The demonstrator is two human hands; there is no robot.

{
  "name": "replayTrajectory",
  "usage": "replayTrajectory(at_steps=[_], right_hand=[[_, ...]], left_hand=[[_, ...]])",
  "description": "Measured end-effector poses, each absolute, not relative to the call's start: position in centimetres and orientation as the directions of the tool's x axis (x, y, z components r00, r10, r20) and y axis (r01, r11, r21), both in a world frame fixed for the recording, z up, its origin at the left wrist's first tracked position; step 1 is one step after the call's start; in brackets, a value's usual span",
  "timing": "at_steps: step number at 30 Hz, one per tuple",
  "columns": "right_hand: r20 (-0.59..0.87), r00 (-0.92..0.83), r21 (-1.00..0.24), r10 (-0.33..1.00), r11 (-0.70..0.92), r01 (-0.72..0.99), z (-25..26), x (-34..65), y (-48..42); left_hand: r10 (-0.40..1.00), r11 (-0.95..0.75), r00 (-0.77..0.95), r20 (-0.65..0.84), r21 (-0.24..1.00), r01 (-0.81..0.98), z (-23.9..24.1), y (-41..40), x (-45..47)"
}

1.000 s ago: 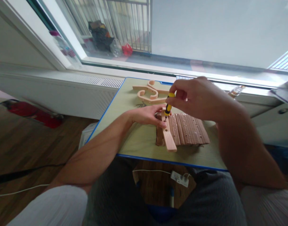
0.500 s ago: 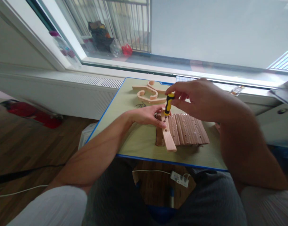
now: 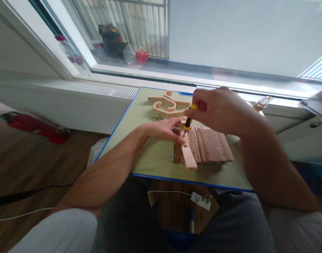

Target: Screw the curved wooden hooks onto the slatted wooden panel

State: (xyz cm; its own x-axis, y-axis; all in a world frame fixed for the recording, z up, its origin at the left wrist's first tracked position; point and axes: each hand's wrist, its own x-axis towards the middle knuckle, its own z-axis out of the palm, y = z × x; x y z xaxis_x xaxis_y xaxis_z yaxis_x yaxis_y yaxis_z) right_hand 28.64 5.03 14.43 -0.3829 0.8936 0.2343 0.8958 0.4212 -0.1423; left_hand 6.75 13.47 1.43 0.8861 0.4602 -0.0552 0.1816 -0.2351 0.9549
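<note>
My right hand (image 3: 207, 109) is closed around the handle of a yellow and black screwdriver (image 3: 188, 122), which tilts slightly with its tip down at a wooden bar (image 3: 189, 158). A small screw seems to sit under the tip, though it is too small to make out well. My left hand (image 3: 167, 129) grips the bar from the left, its thumb lying on the near side of the tip. A dark round hole shows in the bar just below the thumb. The bar rests across the left part of a corrugated cardboard pad (image 3: 211, 144) dotted with small holes.
Curved wooden pieces (image 3: 166, 112) lie at the table's back left, with several dark screws (image 3: 157, 118) near them. The table (image 3: 150, 161) has a blue edge and stands against a radiator (image 3: 97, 102) and window. A power strip (image 3: 200, 200) hangs below.
My right hand's fingers have closed round the screwdriver's handle from a looser, more open hold, and the handle leans more to the right. The left hand and bar have stayed put.
</note>
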Motion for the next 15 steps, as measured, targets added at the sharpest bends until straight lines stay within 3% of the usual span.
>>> replayTrajectory(at_steps=[5, 11, 15], right_hand=[[0.238, -0.378, -0.145, 0.895, 0.418, 0.897, 14.1, 28.9, 5.3], [0.281, -0.424, -0.276, 0.861, 0.496, 0.824, 14.3, 29.5, 5.3], [0.253, -0.478, -0.292, 0.841, 0.537, 0.791, 15.1, 30.3, 5.0]], left_hand=[[0.464, -0.248, 0.885, -0.049, 0.951, 0.183, 1.4, 13.6, 6.7], [0.462, -0.269, 0.886, -0.033, 0.947, 0.176, 1.4, 13.5, 6.7], [0.485, -0.318, 0.874, -0.021, 0.927, 0.198, 1.4, 13.5, 6.6]])
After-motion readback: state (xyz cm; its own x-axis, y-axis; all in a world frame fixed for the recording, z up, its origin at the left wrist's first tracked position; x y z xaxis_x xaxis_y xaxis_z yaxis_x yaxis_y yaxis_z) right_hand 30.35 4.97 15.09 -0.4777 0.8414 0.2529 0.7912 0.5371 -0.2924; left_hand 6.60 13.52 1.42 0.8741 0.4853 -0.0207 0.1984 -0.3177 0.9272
